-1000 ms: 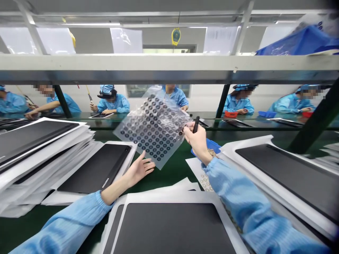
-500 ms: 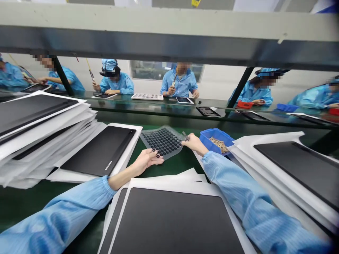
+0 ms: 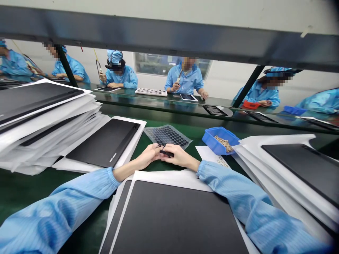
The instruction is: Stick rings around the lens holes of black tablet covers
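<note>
My right hand (image 3: 180, 157) is shut on a slim black tool (image 3: 166, 153), whose tip reaches my left hand (image 3: 148, 157). Several small black rings sit on my left fingertips, and the two hands nearly touch. Just beyond them lies a clear film sheet (image 3: 167, 136) carrying rows of black rings, apart from both hands. A black tablet panel (image 3: 103, 143) on white backing lies to the left, and another (image 3: 174, 215) lies directly below my forearms.
A blue plastic bin (image 3: 221, 140) of small tan parts stands to the right, beside tall stacks of panels (image 3: 299, 169) (image 3: 39, 106). Co-workers (image 3: 185, 76) in blue smocks sit beyond a dark beam (image 3: 159, 31) at a far bench.
The film sheet, held up a second ago, now lies on the green surface. My hands have come together, and the blue bin has come fully into view.
</note>
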A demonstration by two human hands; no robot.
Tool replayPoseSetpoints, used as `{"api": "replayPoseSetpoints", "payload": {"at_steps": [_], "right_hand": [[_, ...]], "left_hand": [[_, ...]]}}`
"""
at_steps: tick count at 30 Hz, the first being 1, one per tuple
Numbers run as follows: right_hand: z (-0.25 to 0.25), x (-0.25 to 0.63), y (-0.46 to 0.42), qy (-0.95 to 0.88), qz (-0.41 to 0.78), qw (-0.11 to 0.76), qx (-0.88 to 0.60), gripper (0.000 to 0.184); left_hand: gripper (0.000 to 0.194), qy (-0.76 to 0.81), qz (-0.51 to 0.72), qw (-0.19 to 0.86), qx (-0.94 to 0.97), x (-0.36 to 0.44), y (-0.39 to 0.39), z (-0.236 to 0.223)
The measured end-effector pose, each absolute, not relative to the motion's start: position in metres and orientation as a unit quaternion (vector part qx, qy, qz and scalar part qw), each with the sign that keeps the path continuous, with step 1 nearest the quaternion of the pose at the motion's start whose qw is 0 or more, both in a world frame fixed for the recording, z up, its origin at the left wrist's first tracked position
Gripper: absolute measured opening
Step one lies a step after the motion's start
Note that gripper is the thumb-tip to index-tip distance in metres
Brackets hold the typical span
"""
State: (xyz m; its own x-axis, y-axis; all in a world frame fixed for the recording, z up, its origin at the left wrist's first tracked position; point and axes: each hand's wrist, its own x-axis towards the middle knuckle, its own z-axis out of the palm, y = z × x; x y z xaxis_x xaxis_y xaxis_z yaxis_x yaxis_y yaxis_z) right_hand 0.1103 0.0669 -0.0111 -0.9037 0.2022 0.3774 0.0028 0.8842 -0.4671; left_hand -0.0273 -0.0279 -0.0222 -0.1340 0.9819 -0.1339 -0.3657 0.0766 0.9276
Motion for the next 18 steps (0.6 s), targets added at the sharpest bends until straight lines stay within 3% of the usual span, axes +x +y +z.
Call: {"api": "replayPoseSetpoints", "payload": {"at_steps": [2,7,13,18], "right_hand": [[-0.017,0.111,0.070,-0.942,0.228,0.237,-0.070,0.002],[-0.019,0.116,0.071,-0.942,0.234,0.223,-0.095,0.010],[-0.008,0.122,0.069,-0.964,0.248,0.073,-0.069,0.016],[0.014,0.137,0.088,-0.967,0.218,-0.071,-0.108,0.013]], "left_hand": [[0.009,0.462,0.592,0.573,0.329,-0.027,-0.029,-0.021],[0.016,0.467,0.640,0.538,0.287,-0.033,-0.025,-0.023],[0.028,0.477,0.742,0.411,0.230,-0.050,-0.012,-0.035],[0.026,0.488,0.754,0.364,0.247,-0.053,-0.013,-0.040]]}}
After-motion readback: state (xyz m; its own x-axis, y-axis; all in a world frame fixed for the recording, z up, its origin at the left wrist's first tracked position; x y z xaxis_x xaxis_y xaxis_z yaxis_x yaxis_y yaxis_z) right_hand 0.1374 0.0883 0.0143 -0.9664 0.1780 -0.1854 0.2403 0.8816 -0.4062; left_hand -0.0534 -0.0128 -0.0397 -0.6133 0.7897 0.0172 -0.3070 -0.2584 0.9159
